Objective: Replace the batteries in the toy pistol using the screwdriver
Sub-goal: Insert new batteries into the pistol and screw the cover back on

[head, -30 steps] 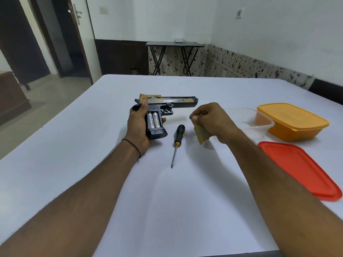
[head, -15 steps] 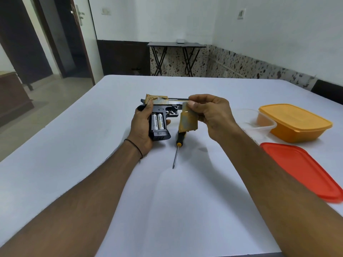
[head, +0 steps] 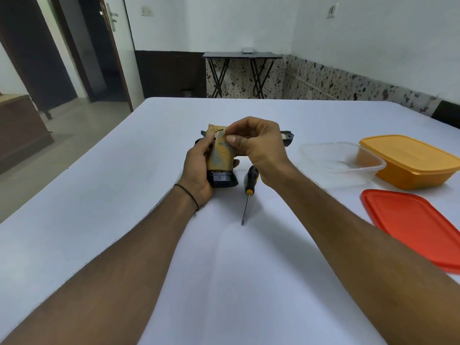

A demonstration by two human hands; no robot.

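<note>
Pinching battery cover onto toy pistol, right grip; left grip wrapped round it.

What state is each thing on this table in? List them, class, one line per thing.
toy pistol: held at the grip by the left hand
battery cover: over the grip, pinched by the right hand
screwdriver: lying on the table, not held
clear tub: open
orange tub: lidded
red lid: lying loose
</note>
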